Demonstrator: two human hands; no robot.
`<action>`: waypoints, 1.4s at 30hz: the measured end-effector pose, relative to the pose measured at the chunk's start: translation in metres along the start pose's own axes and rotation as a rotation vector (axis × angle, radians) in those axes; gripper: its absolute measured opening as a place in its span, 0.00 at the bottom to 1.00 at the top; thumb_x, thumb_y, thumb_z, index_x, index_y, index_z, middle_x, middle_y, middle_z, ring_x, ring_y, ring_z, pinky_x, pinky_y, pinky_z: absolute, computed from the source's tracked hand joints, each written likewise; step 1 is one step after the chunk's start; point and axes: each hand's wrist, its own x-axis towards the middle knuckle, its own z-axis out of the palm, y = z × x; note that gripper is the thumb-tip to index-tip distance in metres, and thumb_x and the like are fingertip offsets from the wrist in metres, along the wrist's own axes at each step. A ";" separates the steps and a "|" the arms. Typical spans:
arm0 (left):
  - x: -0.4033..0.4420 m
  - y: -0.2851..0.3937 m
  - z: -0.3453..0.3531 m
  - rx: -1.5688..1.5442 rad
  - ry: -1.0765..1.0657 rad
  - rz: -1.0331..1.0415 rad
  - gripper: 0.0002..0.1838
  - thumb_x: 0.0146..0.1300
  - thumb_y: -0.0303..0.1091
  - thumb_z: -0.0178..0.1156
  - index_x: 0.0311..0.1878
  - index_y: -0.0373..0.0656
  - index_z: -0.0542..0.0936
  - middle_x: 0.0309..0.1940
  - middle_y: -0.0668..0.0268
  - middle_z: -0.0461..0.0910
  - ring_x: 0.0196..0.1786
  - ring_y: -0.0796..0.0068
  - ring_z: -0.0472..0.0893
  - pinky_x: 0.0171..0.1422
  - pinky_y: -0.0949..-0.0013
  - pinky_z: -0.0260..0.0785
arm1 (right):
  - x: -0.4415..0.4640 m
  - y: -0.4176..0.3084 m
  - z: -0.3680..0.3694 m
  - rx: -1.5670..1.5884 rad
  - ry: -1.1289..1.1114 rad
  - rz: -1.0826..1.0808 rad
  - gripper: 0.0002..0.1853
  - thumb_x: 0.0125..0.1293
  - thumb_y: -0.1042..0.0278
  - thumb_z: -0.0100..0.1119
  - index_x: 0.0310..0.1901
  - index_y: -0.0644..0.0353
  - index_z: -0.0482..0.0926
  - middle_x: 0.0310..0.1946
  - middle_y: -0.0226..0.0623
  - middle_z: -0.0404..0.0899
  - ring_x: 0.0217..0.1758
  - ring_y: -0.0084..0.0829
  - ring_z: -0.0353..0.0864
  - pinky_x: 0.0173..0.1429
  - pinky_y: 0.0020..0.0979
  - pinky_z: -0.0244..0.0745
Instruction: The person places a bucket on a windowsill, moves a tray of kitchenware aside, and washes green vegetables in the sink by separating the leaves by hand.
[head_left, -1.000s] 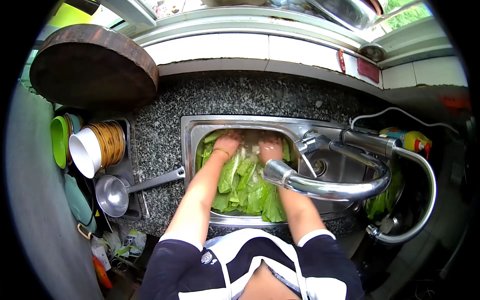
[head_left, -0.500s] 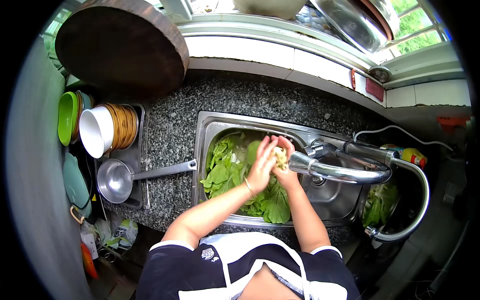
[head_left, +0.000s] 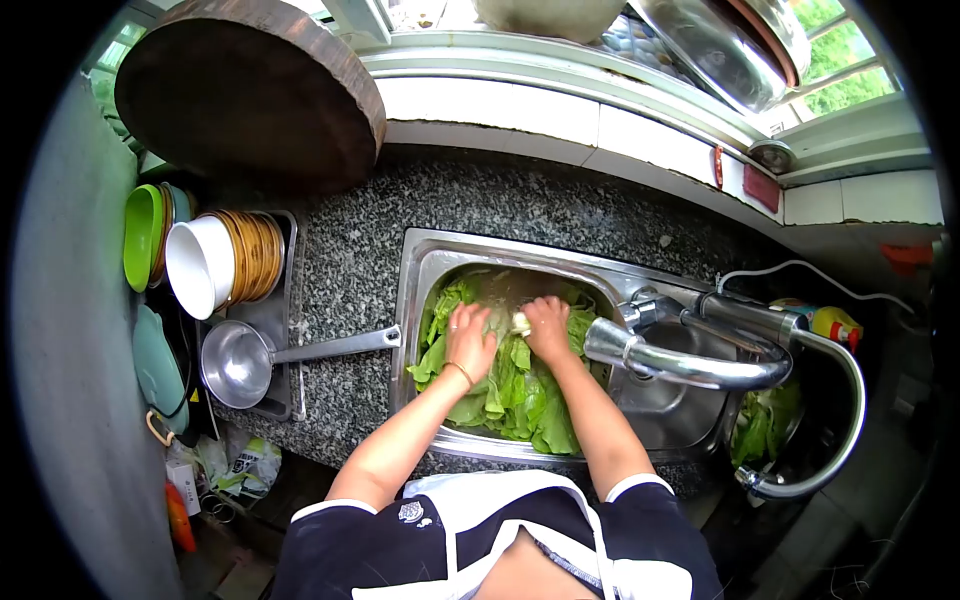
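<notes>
Leafy greens [head_left: 515, 395] with broad green leaves lie in water in the left basin of the steel sink [head_left: 425, 238]. My left hand [head_left: 470, 340], with a bracelet at the wrist, is down among the leaves with its fingers curled round some of them; the fingertips are partly hidden. On the right side of the same basin, my right hand [head_left: 546, 328] closes on greens beside a pale stem end [head_left: 521, 323]. The curved chrome faucet [head_left: 690, 365] stands just right of my right hand.
A metal ladle [head_left: 238, 365] lies left of the sink, its handle reaching the rim. Bowls [head_left: 200, 268] stand in a tray at the left. A thick round wooden board [head_left: 245, 100] leans at the back left. More greens [head_left: 762, 425] lie in a container at the right.
Both hands have gone from being close together above the basin, around pale stem ends, to lower down and apart among the greens. The view has shifted slightly.
</notes>
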 end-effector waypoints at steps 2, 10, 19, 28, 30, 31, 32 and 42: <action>0.015 -0.022 0.001 0.044 0.058 -0.081 0.20 0.50 0.26 0.55 0.50 0.36 0.71 0.53 0.53 0.66 0.60 0.51 0.61 0.64 0.57 0.53 | -0.002 0.006 0.022 -0.110 -0.090 0.055 0.15 0.36 0.76 0.60 0.32 0.55 0.74 0.34 0.37 0.71 0.48 0.43 0.65 0.56 0.47 0.56; 0.020 -0.031 0.000 0.186 0.080 0.000 0.19 0.50 0.28 0.57 0.48 0.39 0.73 0.45 0.57 0.70 0.52 0.56 0.66 0.57 0.59 0.59 | 0.045 -0.009 0.027 0.646 -0.035 0.334 0.13 0.52 0.66 0.55 0.39 0.61 0.75 0.40 0.43 0.76 0.47 0.45 0.72 0.53 0.36 0.65; 0.016 -0.009 0.027 0.251 -0.279 -0.098 0.36 0.46 0.49 0.64 0.57 0.43 0.67 0.52 0.57 0.67 0.57 0.57 0.64 0.60 0.58 0.56 | -0.022 -0.078 -0.136 1.282 0.453 0.226 0.10 0.50 0.80 0.56 0.34 0.58 0.69 0.32 0.34 0.69 0.36 0.26 0.68 0.40 0.26 0.66; -0.053 0.045 -0.019 -0.209 -0.019 0.078 0.13 0.51 0.37 0.60 0.40 0.46 0.78 0.41 0.62 0.75 0.49 0.62 0.71 0.55 0.62 0.59 | -0.075 -0.085 -0.143 0.457 0.417 0.223 0.11 0.47 0.78 0.59 0.35 0.61 0.72 0.33 0.38 0.72 0.39 0.36 0.70 0.44 0.32 0.66; -0.076 0.089 -0.055 -0.221 0.151 0.325 0.06 0.51 0.32 0.60 0.33 0.47 0.79 0.32 0.67 0.76 0.42 0.66 0.73 0.47 0.64 0.60 | -0.083 -0.089 -0.140 0.395 0.433 0.193 0.12 0.46 0.76 0.59 0.35 0.61 0.72 0.33 0.39 0.73 0.40 0.38 0.69 0.45 0.34 0.66; -0.084 0.105 -0.065 -0.265 0.195 0.416 0.04 0.49 0.31 0.61 0.30 0.47 0.79 0.29 0.69 0.76 0.38 0.69 0.73 0.43 0.66 0.58 | -0.090 -0.094 -0.138 0.338 0.435 0.177 0.13 0.45 0.75 0.60 0.36 0.60 0.72 0.33 0.39 0.73 0.41 0.40 0.68 0.46 0.36 0.65; -0.092 0.115 -0.073 -0.291 0.148 0.471 0.05 0.48 0.32 0.62 0.31 0.48 0.80 0.28 0.69 0.75 0.37 0.69 0.72 0.43 0.66 0.58 | -0.095 -0.101 -0.138 0.341 0.437 0.185 0.13 0.45 0.75 0.60 0.36 0.60 0.72 0.33 0.39 0.73 0.41 0.40 0.68 0.46 0.36 0.65; -0.129 0.158 -0.084 -0.211 0.167 0.644 0.08 0.43 0.31 0.65 0.31 0.47 0.80 0.24 0.70 0.74 0.33 0.68 0.72 0.40 0.66 0.59 | -0.106 -0.132 -0.158 0.176 0.451 0.284 0.20 0.41 0.55 0.62 0.36 0.54 0.75 0.35 0.32 0.75 0.45 0.38 0.68 0.47 0.39 0.62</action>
